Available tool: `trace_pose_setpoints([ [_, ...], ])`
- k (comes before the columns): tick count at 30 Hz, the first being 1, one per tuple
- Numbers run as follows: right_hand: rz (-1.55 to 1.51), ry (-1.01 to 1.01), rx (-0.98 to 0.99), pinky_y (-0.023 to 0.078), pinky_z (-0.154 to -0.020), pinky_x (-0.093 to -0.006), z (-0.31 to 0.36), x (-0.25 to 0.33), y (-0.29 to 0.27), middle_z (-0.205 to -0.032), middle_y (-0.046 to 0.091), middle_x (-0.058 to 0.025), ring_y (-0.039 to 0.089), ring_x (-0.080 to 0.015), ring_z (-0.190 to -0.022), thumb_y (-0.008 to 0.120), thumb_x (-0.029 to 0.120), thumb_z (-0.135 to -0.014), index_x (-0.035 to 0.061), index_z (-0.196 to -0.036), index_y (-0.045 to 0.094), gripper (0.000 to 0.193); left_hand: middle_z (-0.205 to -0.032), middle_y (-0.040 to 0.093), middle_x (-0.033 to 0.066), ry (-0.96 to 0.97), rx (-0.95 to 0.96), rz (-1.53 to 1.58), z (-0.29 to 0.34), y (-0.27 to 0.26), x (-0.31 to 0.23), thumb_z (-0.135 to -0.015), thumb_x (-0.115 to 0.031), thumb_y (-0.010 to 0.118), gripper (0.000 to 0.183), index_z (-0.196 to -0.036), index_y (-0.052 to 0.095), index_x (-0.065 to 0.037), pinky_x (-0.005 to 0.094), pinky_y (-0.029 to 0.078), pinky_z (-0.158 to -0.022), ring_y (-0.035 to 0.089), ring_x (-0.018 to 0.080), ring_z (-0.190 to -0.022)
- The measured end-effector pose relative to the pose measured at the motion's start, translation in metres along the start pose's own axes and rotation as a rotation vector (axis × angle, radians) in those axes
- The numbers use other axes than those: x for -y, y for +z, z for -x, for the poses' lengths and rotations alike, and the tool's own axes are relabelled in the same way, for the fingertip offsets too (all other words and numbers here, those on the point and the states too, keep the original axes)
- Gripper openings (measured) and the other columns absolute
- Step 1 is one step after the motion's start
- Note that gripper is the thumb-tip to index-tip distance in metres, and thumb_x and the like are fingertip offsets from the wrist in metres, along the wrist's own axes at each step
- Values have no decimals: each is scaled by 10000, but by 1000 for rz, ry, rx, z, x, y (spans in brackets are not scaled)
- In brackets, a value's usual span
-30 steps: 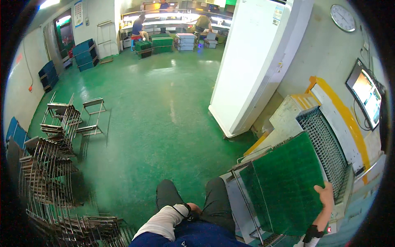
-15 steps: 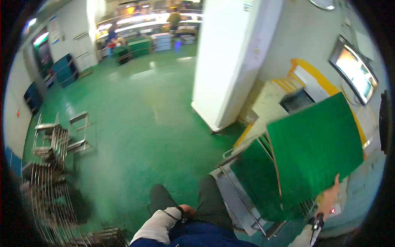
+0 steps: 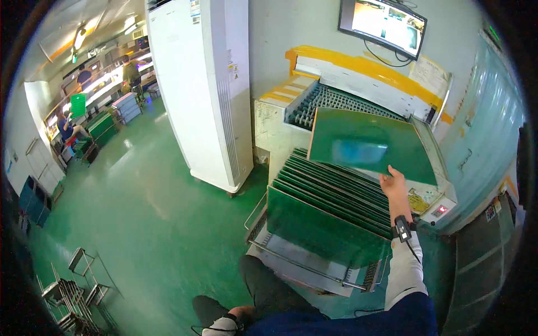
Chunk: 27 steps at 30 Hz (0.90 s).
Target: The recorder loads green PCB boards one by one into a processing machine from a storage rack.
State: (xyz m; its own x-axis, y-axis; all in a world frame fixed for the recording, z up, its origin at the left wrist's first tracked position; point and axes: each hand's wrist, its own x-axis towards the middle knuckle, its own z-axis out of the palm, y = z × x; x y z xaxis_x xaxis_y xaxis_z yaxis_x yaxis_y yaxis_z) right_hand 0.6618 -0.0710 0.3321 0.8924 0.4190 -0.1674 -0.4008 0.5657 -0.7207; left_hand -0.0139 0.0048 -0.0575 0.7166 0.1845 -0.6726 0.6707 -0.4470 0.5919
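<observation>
A large flat green panel (image 3: 386, 131) is gripped at its near edge by my right hand (image 3: 394, 183), with the thumb lying on its top face. It is tilted over the near part of a machine's roller bed (image 3: 330, 101), and a bluish reflection shows on it. Just below stands a rack (image 3: 302, 271) holding several similar green panels (image 3: 319, 224) on edge, side by side. Down by my lap is my left hand (image 3: 242, 312), close to my thigh; its fingers are hidden.
A tall white cabinet-like unit (image 3: 202, 95) stands left of the machine. On the wall hangs a screen (image 3: 381, 25). Metal racks (image 3: 73, 297) stand on the floor at lower left. Far left, a seated person (image 3: 66, 129) holds a green panel. Clear plastic curtains (image 3: 482, 134) hang at right.
My view has turned right. The panel in my right hand has moved from above the rack to over the roller bed and lies flatter. More panels in the rack now show.
</observation>
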Motion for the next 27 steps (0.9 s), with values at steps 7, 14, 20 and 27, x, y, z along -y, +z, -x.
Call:
trace_pose_setpoints([
  [7,-80,11,89,513,-854,-383,-82,-8,15,-1089,565,-102,569,-268,-917,661,101,-905,75,-1064,507,223,-1336,600,84,100,-14,140,-12,16,55,-895,-329,584,408,-1245,641,-128,385,447,-1010,576,272,-1205],
  [14,111,162,108,563,-662,-332,-97,-7,59,-957,666,-133,665,-262,-825,646,295,-935,23,-1074,576,313,-1333,605,75,24,-20,167,-3,10,49,-885,-335,612,414,-1243,647,-129,386,447,-1010,579,270,-1199],
  [20,618,252,75,511,-505,-288,-95,3,63,-912,697,-123,675,-205,-689,586,367,-960,-13,-997,633,385,-1333,605,74,3,-21,158,-9,6,44,-885,-341,612,425,-1253,640,-130,385,448,-1007,579,268,-1198],
  [27,1681,-1058,123,511,-780,-460,-84,-34,82,-999,698,-107,644,-289,-973,630,342,-902,97,-995,696,270,-1332,606,71,-23,-14,145,-5,2,42,-885,-348,612,438,-1264,633,-131,384,450,-1004,580,265,-1197],
])
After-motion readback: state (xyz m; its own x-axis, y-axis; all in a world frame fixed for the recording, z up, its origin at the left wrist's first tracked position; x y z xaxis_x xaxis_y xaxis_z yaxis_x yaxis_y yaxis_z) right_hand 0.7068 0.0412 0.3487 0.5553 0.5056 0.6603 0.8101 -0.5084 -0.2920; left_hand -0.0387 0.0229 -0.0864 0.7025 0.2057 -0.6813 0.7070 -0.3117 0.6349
